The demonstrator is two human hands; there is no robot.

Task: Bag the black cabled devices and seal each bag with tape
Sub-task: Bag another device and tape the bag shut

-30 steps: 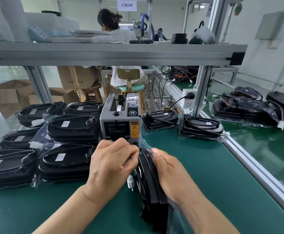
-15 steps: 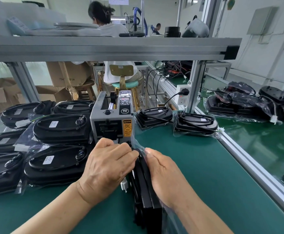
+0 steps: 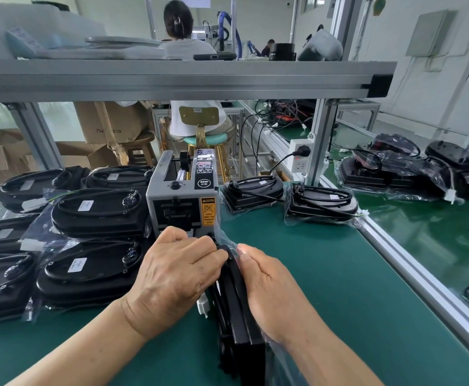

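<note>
A black cabled device (image 3: pixel 241 324) stands on edge on the green mat, inside a clear plastic bag (image 3: pixel 280 363). My left hand (image 3: pixel 174 277) curls over its top left side, fingertips at the bag's mouth. My right hand (image 3: pixel 269 291) presses against the right side, thumb up at the top edge. A white connector (image 3: pixel 203 307) shows below my left hand. The grey tape dispenser (image 3: pixel 184 201) stands directly behind my hands. Whether tape is in my fingers is hidden.
Several bagged black devices (image 3: pixel 96 210) are stacked at the left. Two more devices (image 3: pixel 319 204) lie behind right, near a white power socket (image 3: pixel 300 158). An aluminium rail (image 3: pixel 411 271) bounds the mat on the right, with more bagged devices (image 3: pixel 400 168) beyond. A person sits behind the bench.
Both hands stay clasped on the upright bagged device in front of the dispenser; only the head view has shifted slightly.
</note>
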